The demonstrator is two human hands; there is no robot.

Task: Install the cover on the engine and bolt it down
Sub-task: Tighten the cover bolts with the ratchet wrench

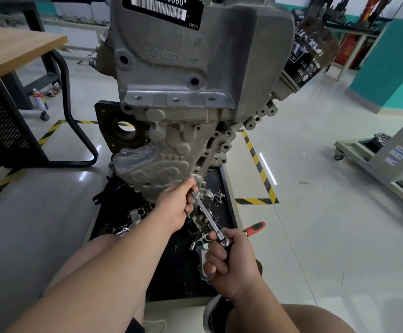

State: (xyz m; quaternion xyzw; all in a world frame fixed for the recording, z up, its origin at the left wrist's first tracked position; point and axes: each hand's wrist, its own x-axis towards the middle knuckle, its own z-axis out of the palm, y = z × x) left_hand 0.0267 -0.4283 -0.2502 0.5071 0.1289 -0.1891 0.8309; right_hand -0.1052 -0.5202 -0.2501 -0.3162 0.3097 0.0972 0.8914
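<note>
A grey cast cover (157, 159) with rounded bumps sits against the lower front of the engine (195, 56), which stands upright before me. My left hand (176, 207) pinches the upper end of a long silver socket extension (205, 212) right at the cover's lower right edge. The socket tip and any bolt are hidden behind those fingers. My right hand (231, 263) grips the ratchet end of the same tool, lower and to the right.
A black tray (227, 188) under the engine holds several loose metal parts and brackets. A red-handled tool (254, 229) lies at its right edge. A wooden desk (8, 49) stands left, an oil filter (301, 61) juts out upper right, and a wheeled cart (383, 164) stands far right.
</note>
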